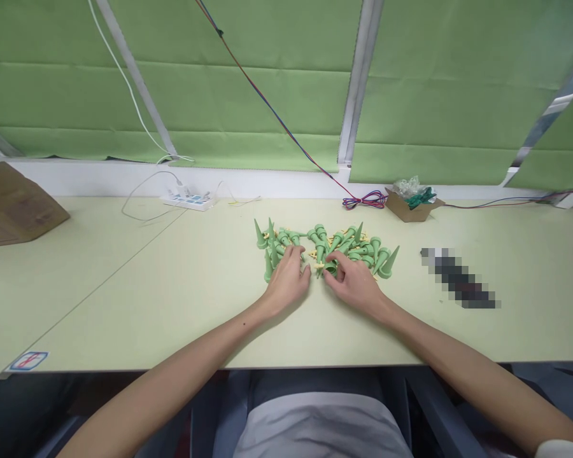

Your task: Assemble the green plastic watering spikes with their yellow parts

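A pile of green plastic cone-shaped spikes [346, 243] with hollow round ends lies on the table, small yellow pieces [319, 266] scattered among them. The thumb and forefinger of my right hand [354, 280] pinch one green spike [331, 268] by its wide end, its hollow opening facing me. My left hand [289, 278] rests at the left part of the pile, its fingers loosely stretched over the spikes and its thumb apart. It touches the spikes there but grips none that I can see. Some spikes, such as the left one [260, 235], stand point up.
The pale table [172, 305] has a power strip [188, 200] at the back and a cardboard box [19, 203] at far left. Behind the pile are coiled red-blue wires [364, 200] and a small carton [408, 208] holding plastic wrap. A blurred-out dark object [461, 280] lies at right.
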`<control>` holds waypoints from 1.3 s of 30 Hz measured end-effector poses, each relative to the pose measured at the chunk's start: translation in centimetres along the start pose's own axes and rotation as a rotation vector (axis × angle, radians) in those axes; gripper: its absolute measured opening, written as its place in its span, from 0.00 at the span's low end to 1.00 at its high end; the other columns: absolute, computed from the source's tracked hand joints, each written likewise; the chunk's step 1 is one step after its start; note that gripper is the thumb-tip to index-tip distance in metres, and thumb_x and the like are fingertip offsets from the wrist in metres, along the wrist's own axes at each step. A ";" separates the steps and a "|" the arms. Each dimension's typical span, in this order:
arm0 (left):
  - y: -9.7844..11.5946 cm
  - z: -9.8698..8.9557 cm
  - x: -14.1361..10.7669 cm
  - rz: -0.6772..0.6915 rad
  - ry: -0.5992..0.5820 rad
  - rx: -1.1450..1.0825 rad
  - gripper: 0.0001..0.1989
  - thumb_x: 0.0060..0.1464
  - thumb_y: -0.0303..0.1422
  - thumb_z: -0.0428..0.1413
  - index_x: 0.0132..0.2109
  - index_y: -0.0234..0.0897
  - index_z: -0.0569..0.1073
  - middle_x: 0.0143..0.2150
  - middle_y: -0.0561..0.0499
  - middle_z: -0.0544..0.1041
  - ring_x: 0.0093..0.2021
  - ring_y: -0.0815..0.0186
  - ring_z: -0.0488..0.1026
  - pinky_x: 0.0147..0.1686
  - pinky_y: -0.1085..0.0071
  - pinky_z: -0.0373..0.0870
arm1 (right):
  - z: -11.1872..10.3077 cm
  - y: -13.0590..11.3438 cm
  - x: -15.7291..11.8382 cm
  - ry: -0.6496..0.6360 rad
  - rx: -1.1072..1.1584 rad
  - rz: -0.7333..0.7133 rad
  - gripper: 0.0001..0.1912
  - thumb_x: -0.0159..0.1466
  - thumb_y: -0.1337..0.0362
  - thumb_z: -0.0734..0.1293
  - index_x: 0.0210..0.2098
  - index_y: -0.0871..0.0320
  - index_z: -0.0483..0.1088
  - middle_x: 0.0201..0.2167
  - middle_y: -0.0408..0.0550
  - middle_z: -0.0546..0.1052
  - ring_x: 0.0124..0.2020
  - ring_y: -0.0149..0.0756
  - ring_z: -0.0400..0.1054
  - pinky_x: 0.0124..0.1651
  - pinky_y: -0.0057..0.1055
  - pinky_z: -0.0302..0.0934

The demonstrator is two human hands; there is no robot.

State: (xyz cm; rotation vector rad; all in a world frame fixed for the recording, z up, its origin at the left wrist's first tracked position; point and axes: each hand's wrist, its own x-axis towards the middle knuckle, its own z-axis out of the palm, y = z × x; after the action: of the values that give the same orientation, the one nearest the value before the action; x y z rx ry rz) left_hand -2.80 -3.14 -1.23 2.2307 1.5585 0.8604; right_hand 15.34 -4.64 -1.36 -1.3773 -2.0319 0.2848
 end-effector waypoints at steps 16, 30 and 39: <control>-0.3 0.1 0.0 0.044 -0.181 0.321 0.21 0.64 0.37 0.45 0.61 0.37 0.60 0.63 0.36 0.64 0.53 0.49 0.73 0.47 0.57 0.70 | 0.0 0.1 -0.1 0.063 0.041 -0.010 0.09 0.62 0.66 0.63 0.43 0.57 0.70 0.17 0.37 0.68 0.18 0.32 0.62 0.28 0.28 0.55; 0.2 0.1 0.0 0.017 -0.146 0.414 0.20 0.65 0.37 0.43 0.61 0.39 0.60 0.61 0.36 0.63 0.42 0.53 0.77 0.38 0.59 0.71 | 0.2 0.1 -0.2 0.138 0.112 -0.070 0.05 0.64 0.66 0.62 0.38 0.57 0.70 0.15 0.35 0.63 0.17 0.29 0.58 0.25 0.27 0.52; 0.4 0.1 0.0 -0.054 -0.177 0.523 0.21 0.66 0.43 0.39 0.56 0.37 0.65 0.59 0.34 0.63 0.37 0.53 0.77 0.35 0.59 0.71 | -0.1 -0.1 -0.2 0.114 0.121 -0.063 0.05 0.64 0.66 0.61 0.36 0.57 0.70 0.15 0.35 0.62 0.17 0.29 0.57 0.25 0.27 0.52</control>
State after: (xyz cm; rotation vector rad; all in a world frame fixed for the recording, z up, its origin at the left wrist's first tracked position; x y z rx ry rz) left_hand -2.40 -3.29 -1.07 2.5009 1.9085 0.2391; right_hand 15.33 -4.92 -1.35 -1.2260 -1.9277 0.2902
